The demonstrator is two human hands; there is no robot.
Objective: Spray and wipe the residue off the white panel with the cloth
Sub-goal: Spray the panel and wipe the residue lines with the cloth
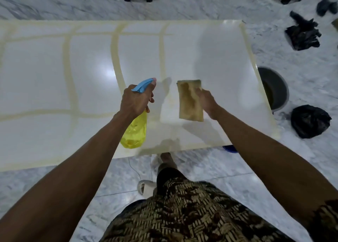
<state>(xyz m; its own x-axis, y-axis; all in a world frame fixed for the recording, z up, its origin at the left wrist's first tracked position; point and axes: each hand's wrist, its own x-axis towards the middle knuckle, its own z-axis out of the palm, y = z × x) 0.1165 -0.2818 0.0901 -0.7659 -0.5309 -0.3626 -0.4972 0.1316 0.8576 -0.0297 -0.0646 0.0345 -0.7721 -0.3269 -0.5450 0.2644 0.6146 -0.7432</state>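
With the left hand (136, 100) gripping the yellow spray bottle (134, 132) and the right hand (207, 102) pinching the stained cloth (190, 101) above the white panel (45, 73), that soiled cloth is risking smearing the yellowish residue stripes (116, 59).

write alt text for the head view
A left hand grips a yellow spray bottle while the right hand holds a stained cloth over a white panel crossed by yellowish residue lines, on a marble floor.
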